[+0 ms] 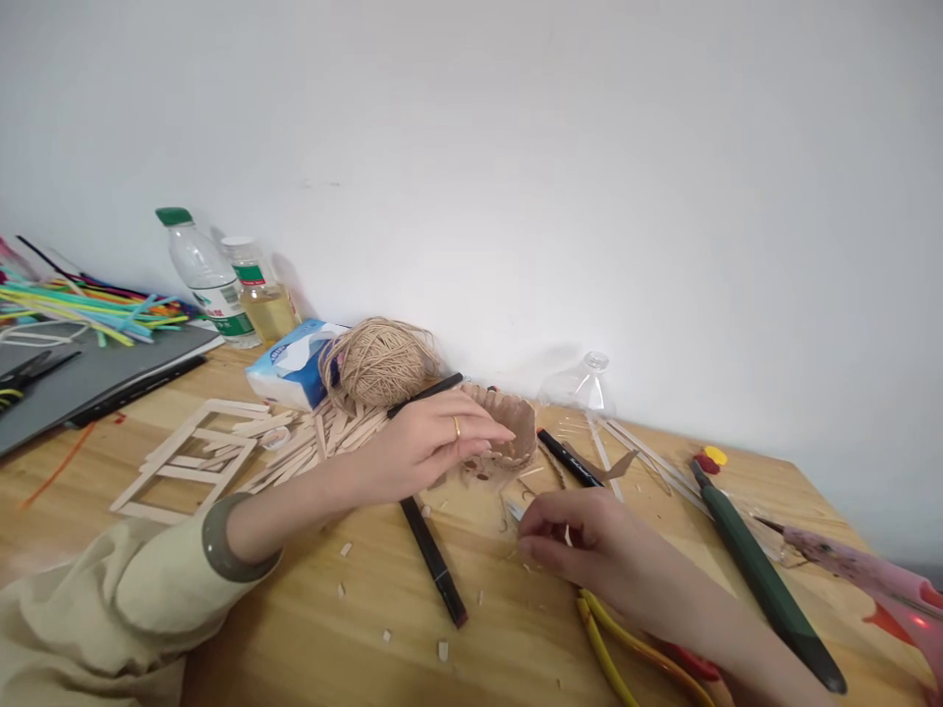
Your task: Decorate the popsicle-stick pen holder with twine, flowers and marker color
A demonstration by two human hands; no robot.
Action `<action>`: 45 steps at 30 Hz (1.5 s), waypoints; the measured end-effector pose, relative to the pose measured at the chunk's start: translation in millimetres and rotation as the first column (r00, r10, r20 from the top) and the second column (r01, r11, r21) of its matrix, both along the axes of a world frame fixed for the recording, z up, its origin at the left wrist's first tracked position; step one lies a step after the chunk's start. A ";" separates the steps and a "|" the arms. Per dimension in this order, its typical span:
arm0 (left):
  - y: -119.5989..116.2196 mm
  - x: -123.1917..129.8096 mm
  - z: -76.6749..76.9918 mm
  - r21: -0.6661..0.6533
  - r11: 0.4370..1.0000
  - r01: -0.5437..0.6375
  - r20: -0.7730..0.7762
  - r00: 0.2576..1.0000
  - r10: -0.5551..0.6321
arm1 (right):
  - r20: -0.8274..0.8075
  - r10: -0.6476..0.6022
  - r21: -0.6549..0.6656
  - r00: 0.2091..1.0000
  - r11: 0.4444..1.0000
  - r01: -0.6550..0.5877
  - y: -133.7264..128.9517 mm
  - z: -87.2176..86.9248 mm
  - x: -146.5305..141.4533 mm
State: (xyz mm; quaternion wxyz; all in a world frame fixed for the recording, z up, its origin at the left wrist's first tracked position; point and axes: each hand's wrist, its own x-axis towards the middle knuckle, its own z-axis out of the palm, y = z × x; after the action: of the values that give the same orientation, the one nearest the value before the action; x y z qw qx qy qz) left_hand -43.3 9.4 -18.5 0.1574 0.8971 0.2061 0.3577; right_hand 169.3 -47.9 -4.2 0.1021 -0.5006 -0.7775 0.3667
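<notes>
My left hand (442, 437) reaches over a small brown bowl-like piece with a scalloped rim (522, 424). Its fingers are stretched out, with a ring on one; whether they touch the rim I cannot tell. To the right, my right hand (589, 535) hovers low over the table with fingers and thumb curled together. A thin pale bit shows by its fingertips, but what they hold, if anything, is not clear. Under the right wrist lie pliers with yellow handles (602, 648). A black marker (434, 565) lies below the left hand.
A twine ball (383, 363), tissue pack (291, 363) and wooden sticks (324, 447) sit left. Two bottles (213, 280) stand by the wall. At right are a green-handled tool (766, 579) and a pink glue gun (855, 560). A clear plastic bottle top (589, 383) stands behind.
</notes>
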 end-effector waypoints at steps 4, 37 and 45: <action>-9.9 7.2 6.9 0.024 0.996 0.088 -0.089 0.992 -0.086 | -0.112 -0.053 0.079 0.992 0.995 0.062 -2.8 5.1 0.9; -28.6 7.9 12.0 0.363 0.922 -0.137 -0.009 0.989 0.150 | -0.488 -0.327 -0.112 0.810 0.943 0.313 -6.3 8.3 -4.7; -29.0 9.0 11.9 0.365 0.930 -0.043 -0.089 0.993 0.080 | -0.469 -0.330 -0.152 0.820 0.944 0.293 -10.0 4.0 -9.6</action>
State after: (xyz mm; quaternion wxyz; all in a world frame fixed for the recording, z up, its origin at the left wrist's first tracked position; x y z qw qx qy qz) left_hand -34.3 -19.6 -6.6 -0.0326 0.9211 0.1725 0.3476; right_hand 159.7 -57.9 -0.2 0.3349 -0.5154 -0.6202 0.4874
